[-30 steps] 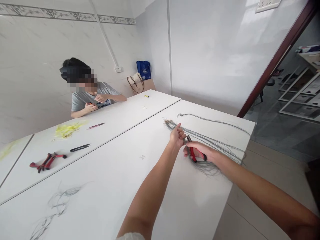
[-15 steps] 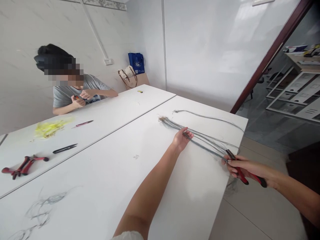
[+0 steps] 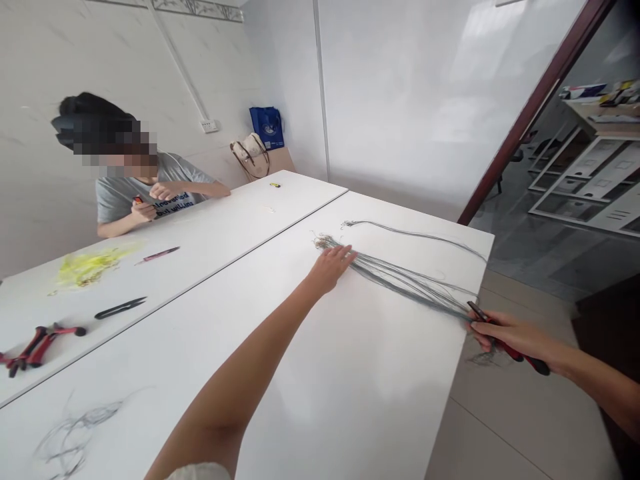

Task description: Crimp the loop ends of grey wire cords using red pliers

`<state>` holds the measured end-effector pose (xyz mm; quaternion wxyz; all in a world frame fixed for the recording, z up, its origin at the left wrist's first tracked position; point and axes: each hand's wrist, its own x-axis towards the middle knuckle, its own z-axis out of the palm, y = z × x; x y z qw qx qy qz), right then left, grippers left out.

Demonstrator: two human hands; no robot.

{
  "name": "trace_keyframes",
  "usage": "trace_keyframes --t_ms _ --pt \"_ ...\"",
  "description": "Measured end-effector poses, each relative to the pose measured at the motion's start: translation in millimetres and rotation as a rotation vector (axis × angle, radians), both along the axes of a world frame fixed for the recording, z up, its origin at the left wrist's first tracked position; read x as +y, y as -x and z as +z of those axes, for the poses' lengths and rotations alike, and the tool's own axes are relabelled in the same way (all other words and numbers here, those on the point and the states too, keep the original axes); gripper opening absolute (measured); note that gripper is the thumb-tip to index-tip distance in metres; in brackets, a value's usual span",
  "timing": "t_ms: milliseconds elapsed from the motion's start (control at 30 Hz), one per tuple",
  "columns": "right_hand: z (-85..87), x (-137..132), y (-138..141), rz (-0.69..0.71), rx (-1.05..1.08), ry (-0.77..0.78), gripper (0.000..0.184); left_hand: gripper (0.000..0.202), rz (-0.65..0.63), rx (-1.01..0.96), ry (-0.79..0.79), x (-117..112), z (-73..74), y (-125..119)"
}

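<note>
A bundle of thin grey wires point(image 3: 405, 280) lies stretched across the white table point(image 3: 350, 373), its frayed end toward the middle and its other end at the right edge. My left hand point(image 3: 331, 265) lies on the frayed end, fingers stretched out flat over the wires. Past the table's right edge, my right hand point(image 3: 505, 333) is closed on red-handled pliers point(image 3: 500, 340), whose jaws meet the wires' end.
Another person sits at the far left in a grey shirt, hands raised near the chest. Before that person lie yellow wire scraps point(image 3: 87, 263), a pink pen point(image 3: 155, 253), black snips point(image 3: 120, 307) and red pliers point(image 3: 37, 337). Grey wire scraps point(image 3: 75, 433) lie near left. A doorway opens right.
My right hand has drawn the pliers along the wires from beside the left hand out past the table edge. My left hand let go of its grip and slid to the frayed end, now flat.
</note>
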<state>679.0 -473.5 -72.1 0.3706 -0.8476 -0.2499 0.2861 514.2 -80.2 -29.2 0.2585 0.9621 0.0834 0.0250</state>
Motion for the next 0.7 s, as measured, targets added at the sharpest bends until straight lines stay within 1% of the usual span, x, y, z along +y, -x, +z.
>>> trace_keyframes --t_ms 67,100,167,200,233,267,333,400,467,500,567,633,700 --pt "7.8 1 1 0.102 -0.243 0.122 0.029 0.062 -0.11 -0.009 -0.193 6 -2.4 -15" --pt "13.2 4 2 0.146 -0.424 0.17 0.027 0.062 -0.148 -0.005 -0.276 9 -4.1 -24" --pt "25.0 13 8 0.163 -0.903 0.233 0.023 0.061 -0.193 0.006 -0.42 16 -8.2 -39" --pt "30.2 21 12 0.181 -1.101 0.253 0.023 0.061 -0.207 0.012 -0.482 20 -10.6 -45" --pt "34.1 31 16 0.204 -1.235 0.264 0.025 0.061 -0.218 0.018 -0.536 25 -12.9 -50" --pt "36.1 42 19 0.231 -1.309 0.26 0.027 0.06 -0.227 0.024 -0.582 29 -15.1 -53" --pt "33.6 66 25 0.29 -1.34 0.214 0.036 0.057 -0.236 0.033 -0.657 35 -18.4 -58" --pt "24.8 91 26 0.343 -1.293 0.185 0.046 0.055 -0.233 0.041 -0.709 39 -19.9 -59" --pt "15.0 113 22 0.374 -1.215 0.213 0.051 0.053 -0.222 0.046 -0.744 41 -19.8 -59" --pt "11.4 121 19 0.381 -1.177 0.238 0.049 0.05 -0.213 0.048 -0.757 42 -19.4 -59" --pt "8.2 134 12 0.382 -1.13 0.293 0.038 0.044 -0.181 0.049 -0.779 47 -18.5 -57" --pt "9.1 141 4 0.374 -1.121 0.356 0.027 0.037 -0.124 0.048 -0.797 55 -17.4 -54" --pt "11.4 144 -1 0.358 -1.116 0.418 0.024 0.032 -0.048 0.047 -0.808 63 -16.2 -49"
